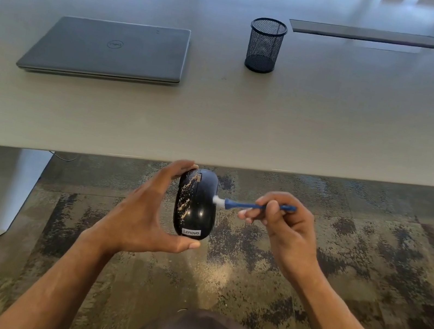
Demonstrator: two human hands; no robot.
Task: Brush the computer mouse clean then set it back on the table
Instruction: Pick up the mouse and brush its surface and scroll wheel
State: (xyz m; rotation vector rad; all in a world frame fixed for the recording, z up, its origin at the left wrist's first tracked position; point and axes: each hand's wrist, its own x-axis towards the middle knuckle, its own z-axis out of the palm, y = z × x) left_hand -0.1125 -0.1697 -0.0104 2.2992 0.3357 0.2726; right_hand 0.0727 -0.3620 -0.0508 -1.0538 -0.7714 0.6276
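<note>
- The left hand grips the dusty black mouse end to end, off the table, above the carpet.
- The right hand pinches a blue brush, its white bristles touching the mouse's side.

Laptop left of pen cup on table

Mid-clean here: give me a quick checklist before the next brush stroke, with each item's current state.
1. Left hand grips the mouse end to end: ok.
2. Right hand pinches the brush: ok.
3. Bristles touching the mouse's right side: ok.
4. Mouse clean: not ok, tan debris on its left half.
5. Bare table to set it back on: ok.
6. Mouse underside: cannot tell.
</note>
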